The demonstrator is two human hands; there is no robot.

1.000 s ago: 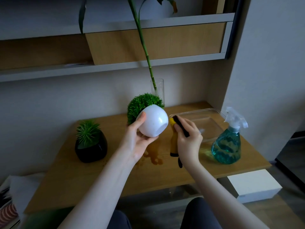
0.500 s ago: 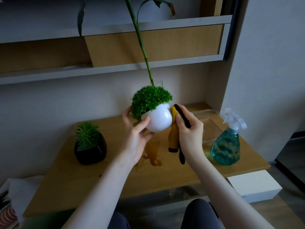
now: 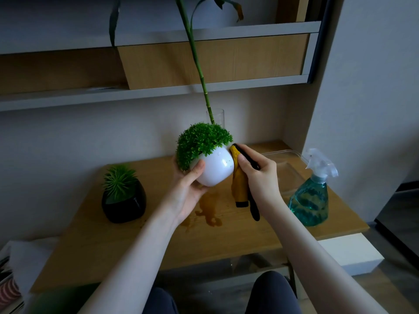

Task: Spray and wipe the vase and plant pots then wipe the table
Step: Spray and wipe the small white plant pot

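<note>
My left hand (image 3: 189,189) grips a round white pot (image 3: 216,168) with a bushy green plant, held upright above the wooden table (image 3: 226,234). My right hand (image 3: 260,177) holds a yellow cloth with black trim (image 3: 240,186) against the pot's right side; the cloth's end hangs down. A black pot with a spiky plant (image 3: 123,200) stands on the table's left. Behind the white pot, a clear glass vase (image 3: 218,115) with a tall green stem is partly hidden. A teal spray bottle (image 3: 311,196) stands at the right.
A wet patch (image 3: 209,210) lies on the table below the pot. A clear plastic tray (image 3: 285,168) sits at the back right. Shelves (image 3: 158,91) run along the wall above. A white box (image 3: 349,252) sits low at the right.
The white pot has been turned from tilted, with its base toward me, to upright with the plant on top. My right hand stays with the cloth at the pot's right side.
</note>
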